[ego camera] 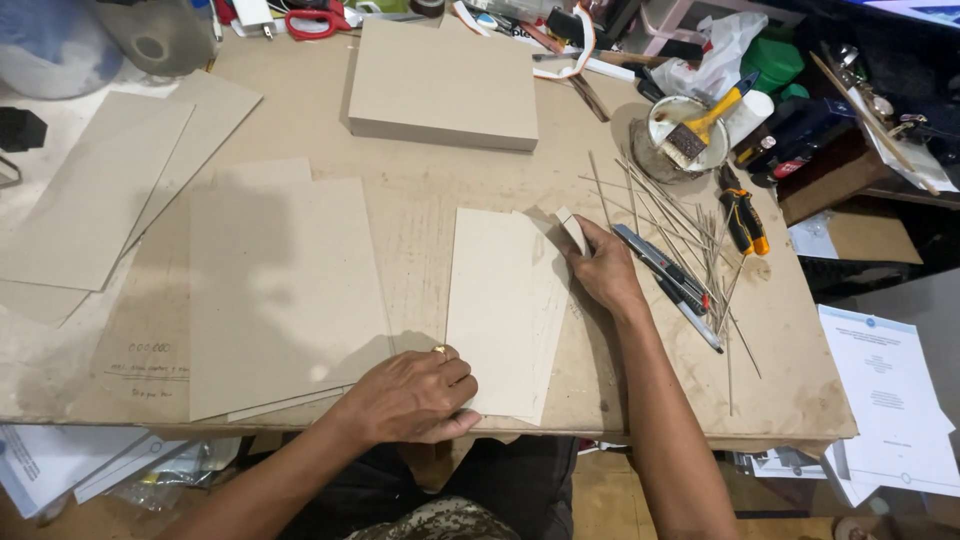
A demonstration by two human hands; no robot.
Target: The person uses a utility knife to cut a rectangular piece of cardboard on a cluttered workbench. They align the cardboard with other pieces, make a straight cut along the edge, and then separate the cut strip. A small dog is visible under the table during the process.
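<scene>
The cardboard panel (497, 310) under my hands is pale cream, against a tan desk (420, 190). At upper right, the brush (700, 128) has a yellow handle; the scissors (318, 20) at the top are red.

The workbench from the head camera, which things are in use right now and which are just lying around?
In use: left hand and right hand on the pale cardboard strips.

Lying about: cardboard box, large cardboard sheet, utility knife, thin sticks, glue brush, red scissors.

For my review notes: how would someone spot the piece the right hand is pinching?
Start at the cardboard-topped table. In its front middle lies a pale upright board strip, the left hand pressing its lower corner. At its upper right, the right hand pinches a small narrow offcut, far shorter than the sheets around it.
</scene>
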